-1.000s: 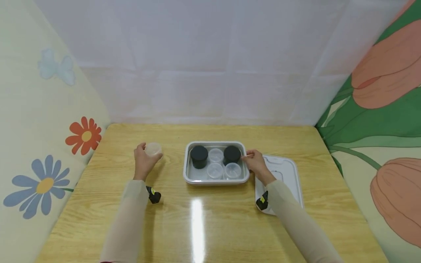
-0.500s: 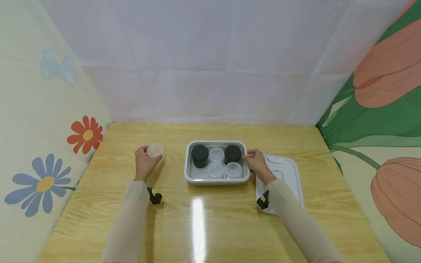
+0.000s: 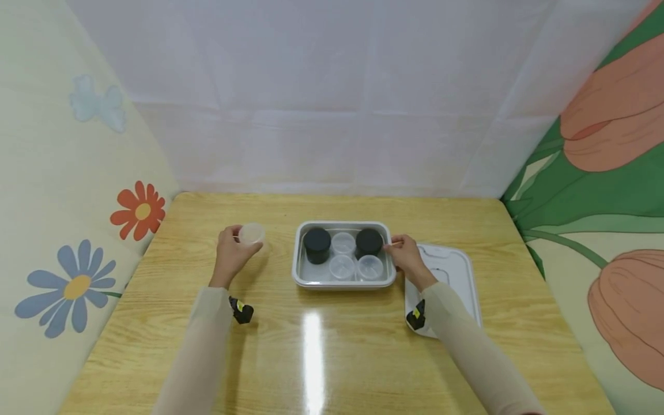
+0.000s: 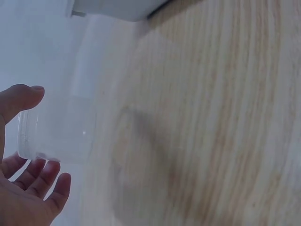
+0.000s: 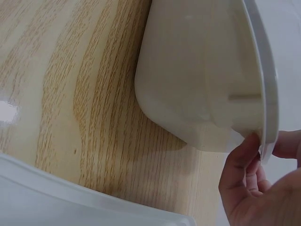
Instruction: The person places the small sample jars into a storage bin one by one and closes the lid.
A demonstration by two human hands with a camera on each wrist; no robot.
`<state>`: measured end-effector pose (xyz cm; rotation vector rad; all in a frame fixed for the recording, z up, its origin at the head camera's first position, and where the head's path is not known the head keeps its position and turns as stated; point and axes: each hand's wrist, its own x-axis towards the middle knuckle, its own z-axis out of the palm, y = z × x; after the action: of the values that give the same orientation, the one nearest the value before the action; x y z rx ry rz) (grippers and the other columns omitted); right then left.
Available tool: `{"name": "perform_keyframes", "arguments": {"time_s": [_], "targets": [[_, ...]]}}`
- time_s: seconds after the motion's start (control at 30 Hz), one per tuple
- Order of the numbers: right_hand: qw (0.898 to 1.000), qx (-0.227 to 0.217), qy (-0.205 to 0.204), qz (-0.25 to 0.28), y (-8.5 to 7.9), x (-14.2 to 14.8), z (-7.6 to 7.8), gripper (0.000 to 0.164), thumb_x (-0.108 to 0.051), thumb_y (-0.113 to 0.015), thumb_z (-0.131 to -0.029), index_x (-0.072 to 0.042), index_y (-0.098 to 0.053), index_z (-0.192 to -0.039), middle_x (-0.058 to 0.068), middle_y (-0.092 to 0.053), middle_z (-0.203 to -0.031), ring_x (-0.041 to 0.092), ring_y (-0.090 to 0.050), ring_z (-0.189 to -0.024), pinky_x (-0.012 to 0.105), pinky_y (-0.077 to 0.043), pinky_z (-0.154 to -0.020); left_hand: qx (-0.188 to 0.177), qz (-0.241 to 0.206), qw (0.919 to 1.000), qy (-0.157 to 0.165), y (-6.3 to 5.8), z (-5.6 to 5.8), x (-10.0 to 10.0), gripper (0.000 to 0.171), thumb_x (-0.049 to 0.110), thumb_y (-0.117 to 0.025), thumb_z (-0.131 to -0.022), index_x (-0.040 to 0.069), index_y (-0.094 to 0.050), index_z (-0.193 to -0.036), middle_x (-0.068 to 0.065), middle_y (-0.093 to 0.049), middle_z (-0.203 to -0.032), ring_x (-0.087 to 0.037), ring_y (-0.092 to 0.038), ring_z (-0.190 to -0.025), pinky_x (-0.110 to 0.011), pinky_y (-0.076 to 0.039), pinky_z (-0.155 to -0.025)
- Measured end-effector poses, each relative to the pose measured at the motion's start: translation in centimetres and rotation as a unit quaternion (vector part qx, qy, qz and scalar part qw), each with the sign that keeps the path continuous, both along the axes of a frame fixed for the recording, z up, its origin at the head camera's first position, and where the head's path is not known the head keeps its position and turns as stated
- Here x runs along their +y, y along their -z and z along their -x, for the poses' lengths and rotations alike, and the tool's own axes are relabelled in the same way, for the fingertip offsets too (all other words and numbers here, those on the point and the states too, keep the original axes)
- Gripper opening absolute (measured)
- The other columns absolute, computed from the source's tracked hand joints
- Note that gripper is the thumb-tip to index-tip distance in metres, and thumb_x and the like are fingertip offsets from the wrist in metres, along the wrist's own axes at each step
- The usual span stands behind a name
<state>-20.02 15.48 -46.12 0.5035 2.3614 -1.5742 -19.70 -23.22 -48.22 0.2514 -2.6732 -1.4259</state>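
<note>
My left hand grips a clear round plastic jar between thumb and fingers, left of the bin. In the left wrist view the jar has a ribbed lid and hangs over the wood, a shadow below it. My right hand pinches the right rim of a white plastic bin; the right wrist view shows thumb and fingers on either side of the rim. Inside the bin stand two black-lidded jars and three clear jars.
A white lid lies flat on the wooden table, right of the bin and partly under the right forearm. A white cloth hangs along the table's back edge, with floral cloths at both sides.
My left hand has moved slightly to the right, towards the bin, with the clear jar in its grip. The right hand keeps its pinch on the bin's rim.
</note>
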Motion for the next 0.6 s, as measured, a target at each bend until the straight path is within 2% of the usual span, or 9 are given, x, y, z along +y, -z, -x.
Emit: {"name": "perform_keyframes", "arguments": {"time_s": [0.2, 0.6], "targets": [[1.0, 0.001, -0.002, -0.001, 0.0, 0.0, 0.1, 0.036, -0.012, -0.057, -0.092, 0.002, -0.047, -0.124, 0.018, -0.054, -0.109, 0.019, -0.056, -0.084, 0.022, -0.047, -0.056, 0.0, 0.002, 0.9993, 0.036, -1.4, -0.4, 0.5, 0.067, 0.017, -0.074, -0.08, -0.008, -0.04, -0.132, -0.026, -0.043, -0.124, -0.035, -0.044, -0.107, -0.043, -0.042, -0.086], [1.0, 0.0, -0.004, -0.006, 0.1, 0.0, 0.1, 0.037, -0.013, -0.057, -0.093, 0.002, -0.047, -0.126, 0.019, -0.054, -0.112, 0.02, -0.055, -0.088, 0.022, -0.047, -0.059, 0.008, -0.032, 0.9964, 0.078, -4.0, -1.3, 2.2, 0.068, 0.016, -0.075, -0.079, -0.004, -0.039, -0.133, -0.023, -0.044, -0.125, -0.035, -0.044, -0.112, -0.044, -0.043, -0.09]]}}
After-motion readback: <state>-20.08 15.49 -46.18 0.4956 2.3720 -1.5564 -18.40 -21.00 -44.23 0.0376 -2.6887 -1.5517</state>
